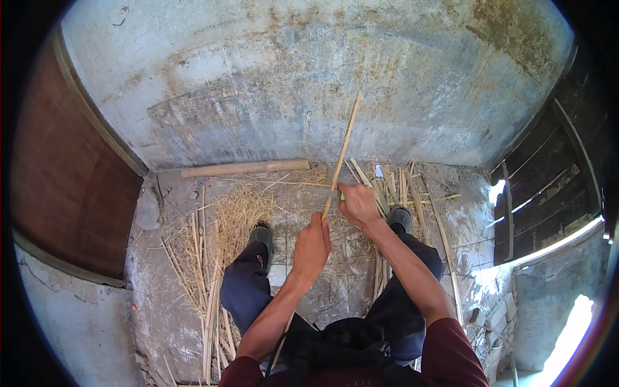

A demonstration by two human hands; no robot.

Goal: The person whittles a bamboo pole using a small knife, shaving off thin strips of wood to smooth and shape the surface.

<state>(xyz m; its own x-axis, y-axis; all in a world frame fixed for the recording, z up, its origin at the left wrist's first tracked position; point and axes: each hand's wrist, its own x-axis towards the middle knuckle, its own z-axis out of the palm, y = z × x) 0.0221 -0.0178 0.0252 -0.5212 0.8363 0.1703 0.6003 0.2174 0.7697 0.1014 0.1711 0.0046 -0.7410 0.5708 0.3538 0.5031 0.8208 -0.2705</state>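
Nearest me, dark bag (pixel 348 338) in my lap, knees apart. Left hand (pixel 311 248) clamped around lower end of a thin bamboo strip (pixel 342 158), which rises tilted away from me. Right hand (pixel 358 203), just beyond the left, closed on a knife (pixel 322 191), blade laid against the strip. Shavings (pixel 235 216) lie left of both hands; a thick pole (pixel 245 168) farther off.

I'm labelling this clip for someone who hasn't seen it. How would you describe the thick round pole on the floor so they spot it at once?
Start at the stained concrete wall ahead of the seated person and drop to where it meets the floor. The thick pole lies there flat along the wall's foot, just left of centre. Unlike the thin split strips and shavings scattered nearby, it is whole, round and much stouter, and neither hand touches it.
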